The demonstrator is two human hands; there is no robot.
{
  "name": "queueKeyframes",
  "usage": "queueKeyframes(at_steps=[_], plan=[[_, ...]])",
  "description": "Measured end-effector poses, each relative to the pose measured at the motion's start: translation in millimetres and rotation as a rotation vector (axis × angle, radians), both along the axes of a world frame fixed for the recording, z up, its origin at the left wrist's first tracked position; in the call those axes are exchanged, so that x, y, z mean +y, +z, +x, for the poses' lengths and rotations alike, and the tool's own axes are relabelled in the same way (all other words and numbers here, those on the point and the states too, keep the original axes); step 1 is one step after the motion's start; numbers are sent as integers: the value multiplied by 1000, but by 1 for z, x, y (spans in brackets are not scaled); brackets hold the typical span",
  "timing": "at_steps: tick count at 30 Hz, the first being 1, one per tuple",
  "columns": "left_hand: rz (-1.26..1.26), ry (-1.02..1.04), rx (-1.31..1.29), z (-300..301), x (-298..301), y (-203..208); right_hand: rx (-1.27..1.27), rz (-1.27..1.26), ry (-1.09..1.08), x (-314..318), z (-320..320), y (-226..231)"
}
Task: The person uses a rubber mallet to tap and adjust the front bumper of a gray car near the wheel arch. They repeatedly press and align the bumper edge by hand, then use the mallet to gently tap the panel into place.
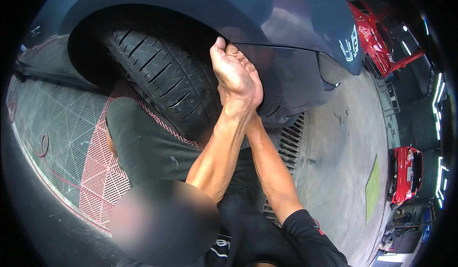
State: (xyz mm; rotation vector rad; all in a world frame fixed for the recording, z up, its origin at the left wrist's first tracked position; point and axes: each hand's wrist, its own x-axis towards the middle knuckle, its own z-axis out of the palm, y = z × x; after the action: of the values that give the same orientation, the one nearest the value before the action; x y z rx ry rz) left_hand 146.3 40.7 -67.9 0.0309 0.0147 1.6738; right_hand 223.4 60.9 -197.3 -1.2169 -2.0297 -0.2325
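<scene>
My left hand (234,73) is at the wheel-arch edge of a dark blue-grey car bumper (291,76), just below the seam with the fender (200,2). Its thumb points up along the edge and the fingers curl against it, partly out of sight. My right forearm (272,164) reaches up behind my left wrist, and the right hand is mostly hidden there, close to the bumper's lower part. Left of my hands is the black tyre (164,71), turned so that its tread faces me. A headlight (330,71) sits right of the bumper.
My bent knee (143,128) is under the tyre, over red and grey grid floor tiles (102,171). A slatted drain grate (288,145) runs beneath the bumper. A red hose (45,147) lies at left. Two red cars (405,174) and a green mat (372,190) are at right.
</scene>
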Motion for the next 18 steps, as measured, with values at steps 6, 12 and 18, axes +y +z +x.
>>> queueKeyframes(at_steps=[6,12,18], plan=[[-289,243,111,-10,8,14,193,5,215,-17,-25,23],[-409,106,341,-10,-5,5,354,-45,288,-62,-17,45],[-318,162,324,3,13,-5,392,-16,349,-75,-25,49]])
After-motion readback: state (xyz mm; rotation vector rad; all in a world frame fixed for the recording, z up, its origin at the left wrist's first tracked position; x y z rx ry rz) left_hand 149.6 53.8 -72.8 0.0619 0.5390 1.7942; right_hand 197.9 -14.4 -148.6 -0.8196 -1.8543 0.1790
